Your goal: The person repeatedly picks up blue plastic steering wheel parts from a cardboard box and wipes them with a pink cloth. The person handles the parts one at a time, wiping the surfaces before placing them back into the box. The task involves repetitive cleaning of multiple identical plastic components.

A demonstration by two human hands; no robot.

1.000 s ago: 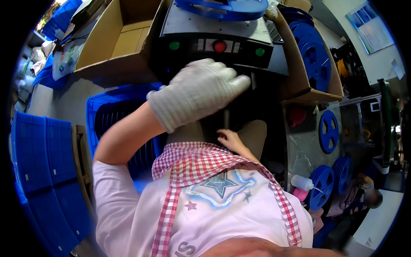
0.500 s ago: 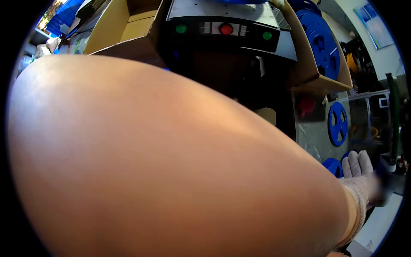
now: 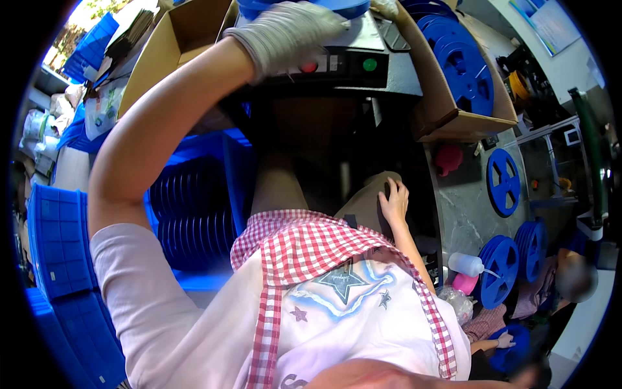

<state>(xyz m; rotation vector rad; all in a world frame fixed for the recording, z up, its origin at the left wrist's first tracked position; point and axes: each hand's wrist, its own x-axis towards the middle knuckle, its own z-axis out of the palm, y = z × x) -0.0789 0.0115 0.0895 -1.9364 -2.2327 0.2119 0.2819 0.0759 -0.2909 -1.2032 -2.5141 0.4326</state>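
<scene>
My left hand, in a pale knitted glove, is over the front of a dark machine with a metal top. It covers part of the panel, leaving a red button and a green button in sight. A blue reel lies on the machine, right by the glove. Motion blurs the gloved fingers, so their grip does not show. My right hand is bare and rests on my right knee, fingers spread, holding nothing.
An open carton stands left of the machine; another carton at right holds blue reels. Below left, a blue crate holds rows of dark discs. More reels and a white bottle stand at right, near another person's hand.
My left arm, which stretched across the view toward the far right, has swung back left, and its gloved hand is now over the machine. My right hand has come into sight.
</scene>
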